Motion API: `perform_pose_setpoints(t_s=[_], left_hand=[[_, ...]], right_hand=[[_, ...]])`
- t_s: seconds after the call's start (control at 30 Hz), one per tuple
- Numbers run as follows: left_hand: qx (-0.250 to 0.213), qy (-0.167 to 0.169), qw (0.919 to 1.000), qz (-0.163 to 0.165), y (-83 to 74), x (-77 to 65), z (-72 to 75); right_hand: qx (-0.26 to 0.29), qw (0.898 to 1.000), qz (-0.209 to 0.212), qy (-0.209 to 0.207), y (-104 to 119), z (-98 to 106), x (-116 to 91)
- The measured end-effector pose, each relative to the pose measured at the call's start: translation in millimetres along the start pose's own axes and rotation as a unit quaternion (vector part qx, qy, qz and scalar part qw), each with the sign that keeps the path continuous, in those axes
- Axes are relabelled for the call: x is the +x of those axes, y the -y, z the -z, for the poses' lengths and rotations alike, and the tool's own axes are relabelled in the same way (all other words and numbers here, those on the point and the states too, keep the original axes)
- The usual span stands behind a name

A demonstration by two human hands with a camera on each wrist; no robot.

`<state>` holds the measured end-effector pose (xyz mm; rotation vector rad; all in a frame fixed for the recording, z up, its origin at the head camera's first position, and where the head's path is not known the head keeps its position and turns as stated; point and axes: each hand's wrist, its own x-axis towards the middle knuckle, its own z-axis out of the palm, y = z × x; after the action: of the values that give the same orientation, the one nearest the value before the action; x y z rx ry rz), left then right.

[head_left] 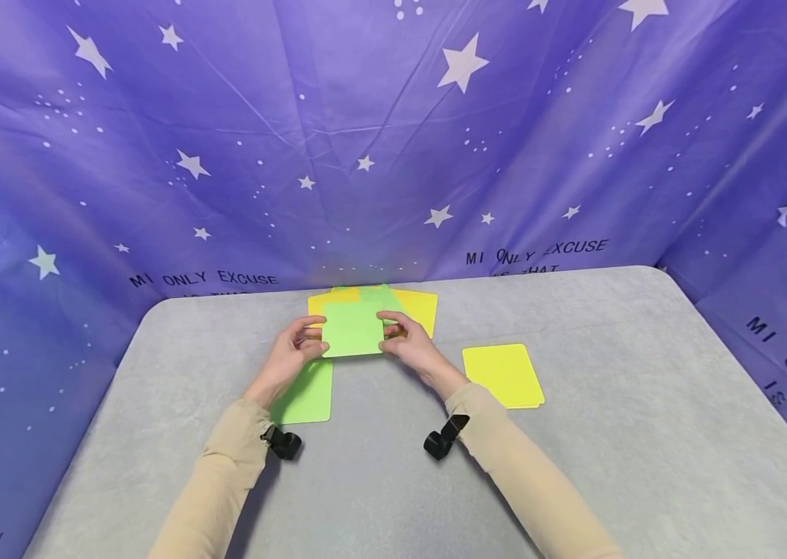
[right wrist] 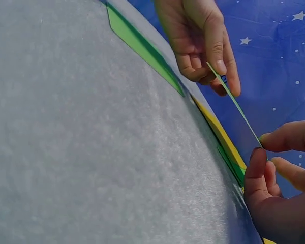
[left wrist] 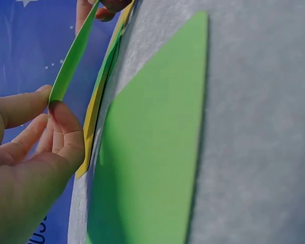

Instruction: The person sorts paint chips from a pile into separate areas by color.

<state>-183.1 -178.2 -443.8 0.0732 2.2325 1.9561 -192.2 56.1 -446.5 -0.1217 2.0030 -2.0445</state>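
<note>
A square green card (head_left: 353,328) is held up between both hands over the far part of the table. My left hand (head_left: 290,348) pinches its left edge between thumb and fingers. On the opposite edge, my right hand (head_left: 413,342) does the same. The left wrist view has the held card (left wrist: 71,63) nearly edge-on, its near end between thumb and fingertips. In the right wrist view it appears as a thin green strip. Behind and below it lie overlapping yellow cards (head_left: 421,310) and green ones. Another green card (head_left: 313,396) lies under the left wrist.
A small stack of yellow cards (head_left: 503,376) lies beside the right forearm. The grey table (head_left: 393,497) ends at the back against a purple curtain (head_left: 365,116) with white stars. Small black cameras (head_left: 285,443) are strapped to both wrists.
</note>
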Motion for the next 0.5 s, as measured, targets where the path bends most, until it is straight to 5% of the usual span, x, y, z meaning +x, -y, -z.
perform_pose_setpoints(t_s=[0.5], left_hand=[[0.021,0.033,0.9992,-0.003,0.2,-15.1,1.8]], right_hand=[[-0.012,1.0,0.015,0.023,3,4,-21]])
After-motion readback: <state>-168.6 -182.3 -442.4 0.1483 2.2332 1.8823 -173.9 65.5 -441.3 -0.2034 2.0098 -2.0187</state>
